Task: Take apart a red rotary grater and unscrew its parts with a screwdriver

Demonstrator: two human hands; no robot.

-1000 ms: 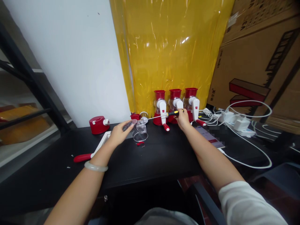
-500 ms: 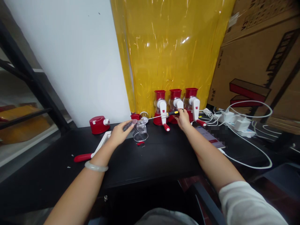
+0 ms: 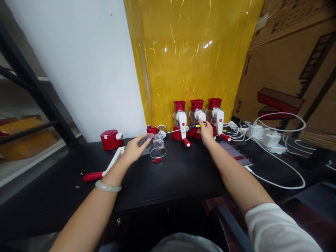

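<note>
My left hand (image 3: 134, 149) is closed round one end of a clear plastic grater body (image 3: 159, 141), which lies tilted just above the black table. A screwdriver (image 3: 193, 126) with a black and yellow handle is gripped in my right hand (image 3: 206, 133). Its long shaft points left, and the tip reaches a white round part (image 3: 162, 134) at the plastic body; exact contact is too small to tell. Below the body lie a small red piece (image 3: 158, 160) and a tiny pin. A white crank with a red grip (image 3: 93, 176) rests by my left forearm.
Three red and white rotary graters (image 3: 181, 119) stand at the back. To the left sits a red round base (image 3: 111, 140). A metal grating drum (image 3: 161, 128) is behind the plastic body. On the right are a tablet (image 3: 236, 154), white cables and chargers (image 3: 271, 139).
The fingers of my right hand have shifted slightly round the screwdriver handle. My left hand and the clear plastic body stay in place.
</note>
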